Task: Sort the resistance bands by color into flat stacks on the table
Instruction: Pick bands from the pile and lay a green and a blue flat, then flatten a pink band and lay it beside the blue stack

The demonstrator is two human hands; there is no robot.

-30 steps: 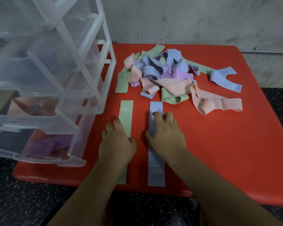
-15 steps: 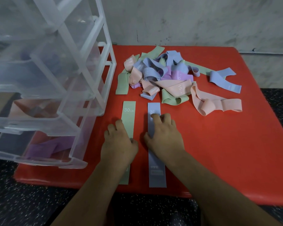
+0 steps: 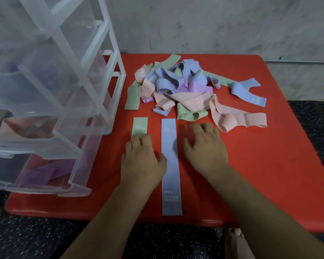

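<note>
Blue band (image 3: 171,165) lies flat and lengthwise, near end close to front edge of red surface (image 3: 260,165). It sits between both grips. Left grip (image 3: 143,161): palm down, fingers straight, pressing green band (image 3: 140,126); only band's far end, marked "30 LB", shows past fingertips. Right grip (image 3: 204,149): fingers apart, relaxed, holding nothing, over bare surface just right of blue band. Farther back: tangled pile of bands (image 3: 185,90), pink, green, blue, purple. Clear plastic drawers (image 3: 54,94) at left.
</note>
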